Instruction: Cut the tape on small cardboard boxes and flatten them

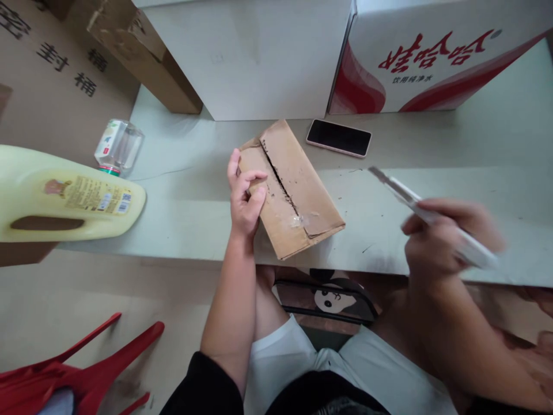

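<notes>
A small brown cardboard box (298,190) lies flat on the pale tabletop (190,213), its top seam slit open along the middle. My left hand (244,199) grips the box's left edge, fingers curled over it. Off to the right, my right hand (440,239) is blurred and holds a white utility knife (415,202) with the blade pointing up and left, clear of the box.
A black phone (339,137) lies behind the box. A red-and-white carton (432,57) and a white box (259,57) stand at the back. A yellow jug (64,193) and a clear bottle (118,147) lie at left. A red stool (78,369) stands below left.
</notes>
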Demonstrator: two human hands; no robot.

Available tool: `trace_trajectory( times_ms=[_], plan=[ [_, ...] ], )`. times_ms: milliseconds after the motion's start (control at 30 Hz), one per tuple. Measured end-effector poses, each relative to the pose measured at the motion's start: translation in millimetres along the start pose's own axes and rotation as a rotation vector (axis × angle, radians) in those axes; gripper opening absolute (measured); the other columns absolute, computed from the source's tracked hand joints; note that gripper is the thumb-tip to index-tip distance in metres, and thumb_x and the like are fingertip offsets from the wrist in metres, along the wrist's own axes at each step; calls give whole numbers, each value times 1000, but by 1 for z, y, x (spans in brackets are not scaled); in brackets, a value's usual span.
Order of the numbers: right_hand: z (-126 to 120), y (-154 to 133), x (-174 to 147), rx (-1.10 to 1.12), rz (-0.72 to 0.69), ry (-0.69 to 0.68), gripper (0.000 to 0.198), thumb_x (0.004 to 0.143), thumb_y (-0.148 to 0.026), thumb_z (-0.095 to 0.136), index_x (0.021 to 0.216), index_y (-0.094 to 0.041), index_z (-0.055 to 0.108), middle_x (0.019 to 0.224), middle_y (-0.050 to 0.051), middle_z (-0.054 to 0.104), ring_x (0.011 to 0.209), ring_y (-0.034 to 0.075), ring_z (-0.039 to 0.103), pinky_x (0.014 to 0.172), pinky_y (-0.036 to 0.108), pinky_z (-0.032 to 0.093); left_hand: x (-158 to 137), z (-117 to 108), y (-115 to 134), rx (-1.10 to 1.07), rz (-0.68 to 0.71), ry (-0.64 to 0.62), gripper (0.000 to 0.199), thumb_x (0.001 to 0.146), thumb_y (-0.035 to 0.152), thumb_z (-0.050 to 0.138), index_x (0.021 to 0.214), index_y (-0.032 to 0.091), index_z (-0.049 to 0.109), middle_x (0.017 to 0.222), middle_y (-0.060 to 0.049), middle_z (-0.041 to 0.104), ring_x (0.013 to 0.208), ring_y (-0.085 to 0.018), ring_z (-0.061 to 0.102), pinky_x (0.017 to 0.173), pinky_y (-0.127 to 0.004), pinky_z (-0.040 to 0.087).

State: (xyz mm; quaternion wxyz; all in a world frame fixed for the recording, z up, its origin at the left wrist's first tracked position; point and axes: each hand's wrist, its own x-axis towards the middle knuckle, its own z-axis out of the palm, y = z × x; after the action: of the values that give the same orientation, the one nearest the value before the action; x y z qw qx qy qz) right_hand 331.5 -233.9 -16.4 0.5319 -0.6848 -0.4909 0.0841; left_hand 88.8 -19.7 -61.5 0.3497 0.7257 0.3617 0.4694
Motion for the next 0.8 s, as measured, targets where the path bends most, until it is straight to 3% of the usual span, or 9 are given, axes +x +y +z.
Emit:
trace_trajectory(
  times_ms=[100,233,367,433,533,667,800],
  plan=[
    [18,30,13,-370,36,54,25,94,-33,53,113,-25,66,95,7,66,80,21,61,72,36,46,1,-5,-2,-156,-76,52,42,84,65,64,96,25,68,172,-3,29,159,-30,27,128,-47,30],
    [26,51,18,-709,143,-166,47,81,-41,64,121,-17,63,109,16,64,94,29,59,76,40,47,2,-7,5,-371,-276,65,32,76,53,74,88,23,68,172,-1,30,158,-31,29,123,-43,37],
    [22,59,16,-801,176,-262,42,78,-34,62,116,-16,66,104,17,64,92,30,56,76,41,46,1,-4,14,-529,-623,-50,29,75,49,72,87,23,69,167,1,40,135,-30,58,91,-37,58],
    [22,61,16,-791,151,-280,38,80,-29,57,114,-17,69,105,17,64,90,29,56,77,41,46,-1,-1,16,-569,-747,-134,35,76,55,71,92,23,72,155,-3,56,121,-27,67,78,-32,59],
    [23,63,17,-730,140,-279,36,84,-29,53,110,-17,74,106,17,65,91,30,58,80,44,48,-2,4,17,-607,-813,-177,45,72,60,73,97,22,74,130,-8,72,114,-25,68,74,-28,58],
    [25,62,18,-485,77,-258,32,81,-32,56,99,-17,77,105,17,67,98,31,62,90,49,52,-1,7,17,-652,-832,-106,38,69,53,78,89,21,74,111,-7,77,108,-23,69,74,-25,56],
    [25,56,17,-136,63,-257,25,80,-33,60,95,-22,77,108,11,70,99,26,66,87,42,56,5,2,16,-766,-915,-15,36,72,50,72,86,17,74,98,-8,75,91,-18,69,69,-25,54]
  ],
)
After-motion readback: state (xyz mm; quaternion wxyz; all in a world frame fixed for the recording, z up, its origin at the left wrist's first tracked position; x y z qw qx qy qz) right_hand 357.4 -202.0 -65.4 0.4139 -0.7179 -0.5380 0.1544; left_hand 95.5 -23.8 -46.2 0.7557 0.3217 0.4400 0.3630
